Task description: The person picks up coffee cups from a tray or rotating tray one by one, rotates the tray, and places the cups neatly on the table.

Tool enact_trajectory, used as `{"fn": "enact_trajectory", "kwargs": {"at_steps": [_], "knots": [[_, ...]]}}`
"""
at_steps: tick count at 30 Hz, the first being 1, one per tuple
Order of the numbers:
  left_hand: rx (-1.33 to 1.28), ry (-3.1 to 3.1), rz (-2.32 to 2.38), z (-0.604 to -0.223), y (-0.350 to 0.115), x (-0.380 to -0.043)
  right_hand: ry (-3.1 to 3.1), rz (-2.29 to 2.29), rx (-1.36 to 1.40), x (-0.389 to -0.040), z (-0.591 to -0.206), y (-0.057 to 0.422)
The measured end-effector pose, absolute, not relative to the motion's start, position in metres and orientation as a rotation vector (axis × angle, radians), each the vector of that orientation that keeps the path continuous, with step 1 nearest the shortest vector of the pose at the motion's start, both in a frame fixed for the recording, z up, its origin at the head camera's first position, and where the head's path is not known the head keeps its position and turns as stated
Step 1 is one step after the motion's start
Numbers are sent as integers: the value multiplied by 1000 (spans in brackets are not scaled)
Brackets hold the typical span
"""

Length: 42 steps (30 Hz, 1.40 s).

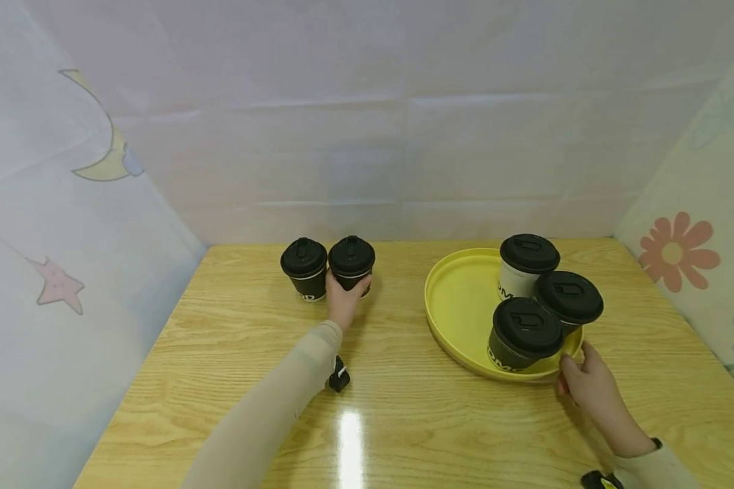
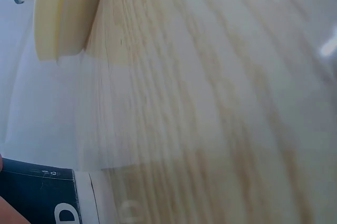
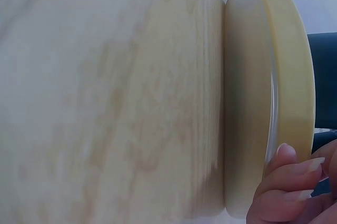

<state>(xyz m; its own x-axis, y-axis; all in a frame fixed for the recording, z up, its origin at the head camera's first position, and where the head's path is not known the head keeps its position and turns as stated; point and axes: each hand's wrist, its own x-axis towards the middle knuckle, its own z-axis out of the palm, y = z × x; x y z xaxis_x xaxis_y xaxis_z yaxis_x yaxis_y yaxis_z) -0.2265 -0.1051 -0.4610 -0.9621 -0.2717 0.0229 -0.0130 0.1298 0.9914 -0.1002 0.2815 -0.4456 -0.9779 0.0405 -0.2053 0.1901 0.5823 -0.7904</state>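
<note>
My left hand [image 1: 344,299] grips a black paper coffee cup [image 1: 351,255], thumb on its right side. That lidded cup stands upright at the back of the table, close beside a second black cup [image 1: 304,261] on its left. In the left wrist view, part of the gripped cup [image 2: 37,190] shows at the lower left corner. My right hand [image 1: 592,384] pinches the near right rim of a round yellow tray [image 1: 459,299]. Curled fingers [image 3: 284,190] lie against the tray's edge in the right wrist view. On the tray, toward its right, stand three lidded cups, one white [image 1: 516,278].
The two dark cups on the tray, one in front [image 1: 522,333] and one at the right [image 1: 569,299], stand near its rim. A wooden table [image 1: 397,407] carries everything, with a pale cloth wall [image 1: 373,136] behind and at both sides.
</note>
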Motion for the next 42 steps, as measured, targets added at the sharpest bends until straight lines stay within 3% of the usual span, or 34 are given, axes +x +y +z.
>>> {"fn": "enact_trajectory", "kwargs": {"at_steps": [28, 42], "knots": [[417, -2211, -1819, -460, -96, -230, 2641, -1356, 192, -99, -442, 279], [421, -2267, -1857, -452, -100, -217, 2664, -1349, 181, -100, -444, 281]]}}
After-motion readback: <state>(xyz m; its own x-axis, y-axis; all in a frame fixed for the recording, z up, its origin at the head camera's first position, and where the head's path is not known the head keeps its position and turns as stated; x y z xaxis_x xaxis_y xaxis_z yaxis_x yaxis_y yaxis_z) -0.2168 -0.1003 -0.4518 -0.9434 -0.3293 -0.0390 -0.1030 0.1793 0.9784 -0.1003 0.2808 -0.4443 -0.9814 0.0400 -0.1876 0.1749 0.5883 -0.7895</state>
